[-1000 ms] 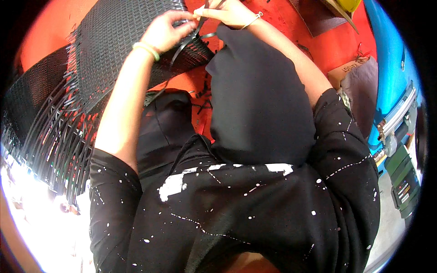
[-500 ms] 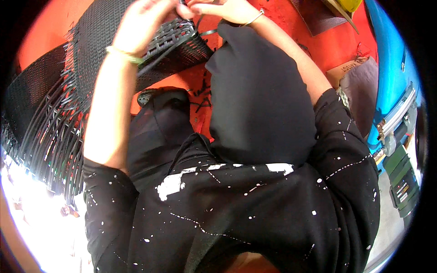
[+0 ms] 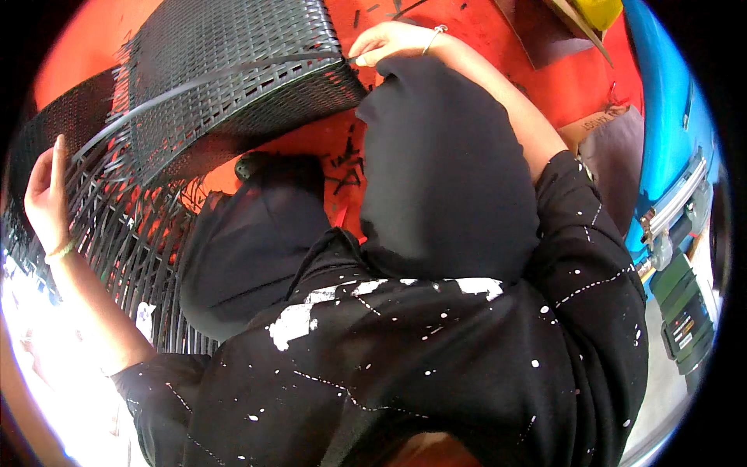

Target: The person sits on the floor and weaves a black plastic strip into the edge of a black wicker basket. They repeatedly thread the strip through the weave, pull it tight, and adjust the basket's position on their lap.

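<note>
A dark grey woven plastic panel (image 3: 233,47) with a bent-down side lies ahead of me at the left. One long flat plastic strip (image 3: 210,75) runs across it, from the right corner to the lower left. Far out at the left, my left hand (image 3: 48,198) is closed at the strip's outer end, one finger or the thumb pointing up; the exact grip is hard to see. At the panel's right corner, my right hand (image 3: 385,40) pinches the strip's other end, thumb and fingers together.
Many loose strips (image 3: 132,241) hang from the panel's left edge beside my leg. Dark strip scraps (image 3: 348,171) lie on the red floor covering (image 3: 475,31). To the right are a cardboard piece (image 3: 587,124), a blue case (image 3: 661,86) and a dark green box (image 3: 683,319).
My left hand has swung from the panel's right corner out to the far left, drawing the strip across. My right hand stays near the corner, slightly lower. My left knee has shifted left.
</note>
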Demonstrator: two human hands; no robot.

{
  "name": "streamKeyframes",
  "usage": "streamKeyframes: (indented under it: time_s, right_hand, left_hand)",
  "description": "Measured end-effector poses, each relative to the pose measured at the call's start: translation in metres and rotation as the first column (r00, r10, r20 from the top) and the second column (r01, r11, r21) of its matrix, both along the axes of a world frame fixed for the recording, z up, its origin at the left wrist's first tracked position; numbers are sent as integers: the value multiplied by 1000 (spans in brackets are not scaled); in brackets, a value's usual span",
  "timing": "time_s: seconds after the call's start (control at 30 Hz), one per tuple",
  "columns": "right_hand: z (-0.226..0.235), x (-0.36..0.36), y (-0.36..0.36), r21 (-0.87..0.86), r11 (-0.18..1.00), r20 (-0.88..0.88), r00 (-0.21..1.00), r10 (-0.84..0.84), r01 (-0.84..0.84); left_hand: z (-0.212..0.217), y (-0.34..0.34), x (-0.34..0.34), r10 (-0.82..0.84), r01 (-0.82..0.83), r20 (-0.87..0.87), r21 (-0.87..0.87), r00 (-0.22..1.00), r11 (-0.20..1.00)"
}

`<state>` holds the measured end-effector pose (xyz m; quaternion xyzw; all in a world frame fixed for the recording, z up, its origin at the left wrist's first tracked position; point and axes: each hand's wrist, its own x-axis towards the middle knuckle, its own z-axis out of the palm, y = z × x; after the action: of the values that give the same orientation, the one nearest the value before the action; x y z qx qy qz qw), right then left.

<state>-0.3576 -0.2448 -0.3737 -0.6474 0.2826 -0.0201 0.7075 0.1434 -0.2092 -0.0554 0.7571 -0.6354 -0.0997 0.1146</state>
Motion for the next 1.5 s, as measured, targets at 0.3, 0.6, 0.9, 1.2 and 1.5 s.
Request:
streamKeyframes:
  time_s: [0.3,0.6,0.9,1.2,1.5]
  right_hand:
    - [9,14,-2,-160,984,-57,996,65,-73]
    - [-5,12,3,49,999,109,994,-26,21]
    - [24,29,-2,-465,878,-187,982,31,-117]
    - [21,37,4,-862,435,-264,963,55,-261]
    - [54,53,6,-773,440,-493,869,35,-457]
  left_hand:
    - [-80,41,55,-37,-52,511,158,859,986]
    - [-122,73,69,-45,-52,417,219,908,974]
    - [-144,84,30,-120,59,242,245,963,968]
    - [-161,72,-60,-296,285,15,237,955,929]
    - [-145,93,-61,-139,98,33,548,990,830]
